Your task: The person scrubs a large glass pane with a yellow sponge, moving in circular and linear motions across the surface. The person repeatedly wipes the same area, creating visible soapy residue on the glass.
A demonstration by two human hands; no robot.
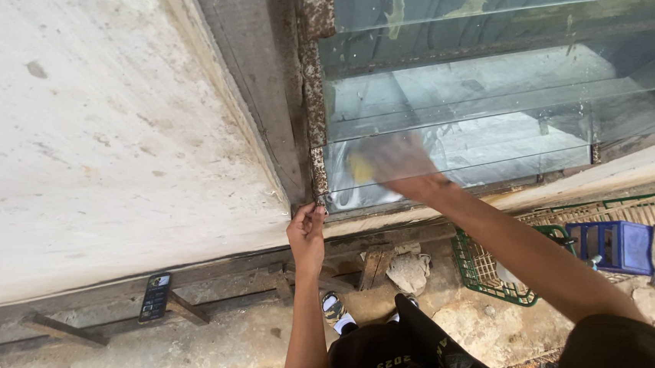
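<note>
- Right hand [399, 167]: pressed flat on the lowest glass louvre pane [494, 145], fingers closed over a yellow sponge [361, 168]. The hand is motion-blurred, so the exact hold is probably a palm-and-fingers clamp.
- The sponge sits at the left end of that grip, close to the rusty window frame [315, 116].
- The pane's long axis runs left to right, extending well to the right of the grip.
- Left hand [307, 228]: lower and left of the right hand, fingers pinched together at the frame's bottom corner, holding nothing visible.
- The right hand is the one on the glass.
- Below the arms: a green wire basket [488, 284] and a blue container [612, 247].
</note>
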